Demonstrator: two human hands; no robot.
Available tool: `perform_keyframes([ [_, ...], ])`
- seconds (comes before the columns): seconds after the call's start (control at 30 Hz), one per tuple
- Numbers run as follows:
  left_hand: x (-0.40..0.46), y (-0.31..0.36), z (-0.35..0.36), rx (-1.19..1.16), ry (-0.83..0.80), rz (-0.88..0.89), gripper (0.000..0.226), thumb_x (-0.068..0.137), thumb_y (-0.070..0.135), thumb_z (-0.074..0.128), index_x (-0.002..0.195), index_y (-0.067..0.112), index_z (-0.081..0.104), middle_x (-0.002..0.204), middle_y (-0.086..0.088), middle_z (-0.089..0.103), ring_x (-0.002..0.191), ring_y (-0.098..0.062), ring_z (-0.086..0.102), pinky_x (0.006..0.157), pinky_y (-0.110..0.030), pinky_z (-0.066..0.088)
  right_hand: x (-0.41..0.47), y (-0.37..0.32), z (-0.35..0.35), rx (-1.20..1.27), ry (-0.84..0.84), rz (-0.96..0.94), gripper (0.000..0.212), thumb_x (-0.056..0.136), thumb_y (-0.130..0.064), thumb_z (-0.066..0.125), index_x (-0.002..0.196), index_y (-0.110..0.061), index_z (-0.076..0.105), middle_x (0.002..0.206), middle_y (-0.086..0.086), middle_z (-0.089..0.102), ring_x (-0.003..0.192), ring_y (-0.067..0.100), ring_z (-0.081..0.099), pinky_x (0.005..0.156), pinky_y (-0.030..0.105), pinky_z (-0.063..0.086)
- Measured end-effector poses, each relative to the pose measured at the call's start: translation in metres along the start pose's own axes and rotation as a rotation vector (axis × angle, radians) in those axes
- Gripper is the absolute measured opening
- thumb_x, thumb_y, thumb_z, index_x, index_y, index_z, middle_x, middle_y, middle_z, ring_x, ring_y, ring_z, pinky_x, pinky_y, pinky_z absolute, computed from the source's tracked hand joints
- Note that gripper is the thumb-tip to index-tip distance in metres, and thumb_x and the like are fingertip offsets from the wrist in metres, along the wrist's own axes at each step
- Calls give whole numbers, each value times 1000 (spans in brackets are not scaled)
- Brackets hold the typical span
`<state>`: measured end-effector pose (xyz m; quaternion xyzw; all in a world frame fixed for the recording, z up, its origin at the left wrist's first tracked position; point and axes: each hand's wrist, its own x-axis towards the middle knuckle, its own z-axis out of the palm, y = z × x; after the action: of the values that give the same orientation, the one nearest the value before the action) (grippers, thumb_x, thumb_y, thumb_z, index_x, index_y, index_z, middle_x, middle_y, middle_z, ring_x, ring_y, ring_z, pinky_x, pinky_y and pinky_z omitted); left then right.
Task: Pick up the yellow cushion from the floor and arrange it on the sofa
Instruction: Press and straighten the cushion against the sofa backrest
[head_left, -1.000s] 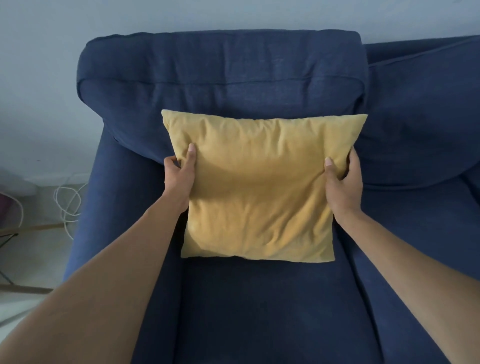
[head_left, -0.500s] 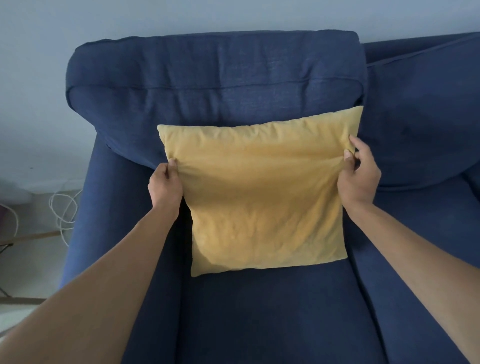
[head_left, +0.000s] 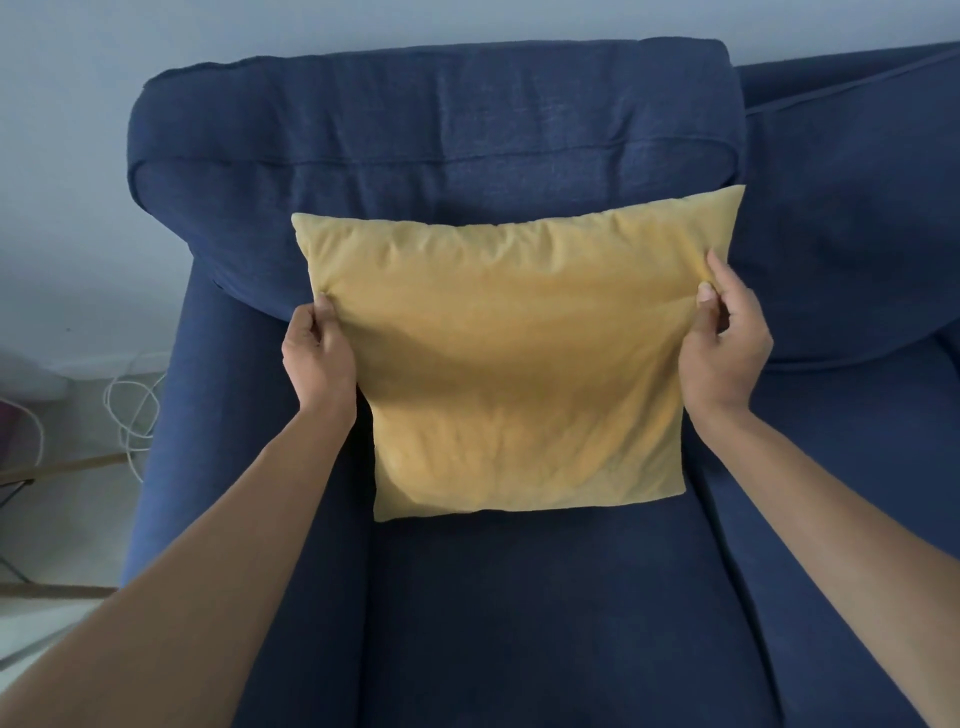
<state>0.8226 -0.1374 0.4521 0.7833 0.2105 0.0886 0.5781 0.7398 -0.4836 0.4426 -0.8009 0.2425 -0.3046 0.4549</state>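
The yellow square fabric cushion (head_left: 519, 364) stands on the seat of the dark blue woven-fabric sofa (head_left: 441, 130), leaning on the backrest, so it is already off the floor and what remains looks like squaring it up. Far left, on the pale floor beside the armrest, a loose white cable (head_left: 132, 410) lies coiled — well apart from the work. The left hand (head_left: 317, 356) pinches the cushion's left edge, fingers curled narrow on a fold of cloth, probably to steady that side. The cushion's top edge tilts, its right corner riding higher. The right hand (head_left: 724, 343) nips the right edge between thumb and fingers — a grip suited to tugging the cover taut and levelling it.
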Motion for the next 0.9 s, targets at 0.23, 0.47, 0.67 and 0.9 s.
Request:
perform_keyframes([
  [0.23, -7, 4, 4, 68, -33, -122, 30, 110, 38, 43, 135, 22, 50, 122, 3, 54, 92, -10, 53, 90, -32, 51, -6, 7, 1, -158, 5, -3, 47, 113, -24, 45, 160, -18, 49, 129, 3, 52, 101, 2, 55, 95, 9, 45],
  [0.47, -72, -25, 12, 535, -242, 491, 62, 106, 48, 49, 162, 33, 26, 170, -2, 12, 157, -21, 13, 117, -41, 8, -60, 23, -2, -551, -169, -487, 49, 111, -32, 52, 160, -23, 50, 172, 14, 27, 156, 30, 33, 117, 45, 24],
  [0.67, -87, -59, -1, 755, -340, 569, 67, 110, 44, 42, 168, 30, 11, 175, -5, -3, 162, -23, -4, 123, -53, 16, -96, 44, -22, -753, -296, -563, 55, 113, -35, 42, 165, -20, 37, 174, 18, 19, 160, 35, 24, 124, 54, 21],
  [0.9, -171, -145, -37, 891, -444, 595, 67, 108, 40, 40, 168, 22, 16, 175, -9, 4, 162, -27, 6, 122, -56, 22, -204, 82, -48, -796, -500, -586, 60, 109, -31, 50, 166, -19, 36, 176, 13, 16, 161, 30, 23, 124, 54, 21],
])
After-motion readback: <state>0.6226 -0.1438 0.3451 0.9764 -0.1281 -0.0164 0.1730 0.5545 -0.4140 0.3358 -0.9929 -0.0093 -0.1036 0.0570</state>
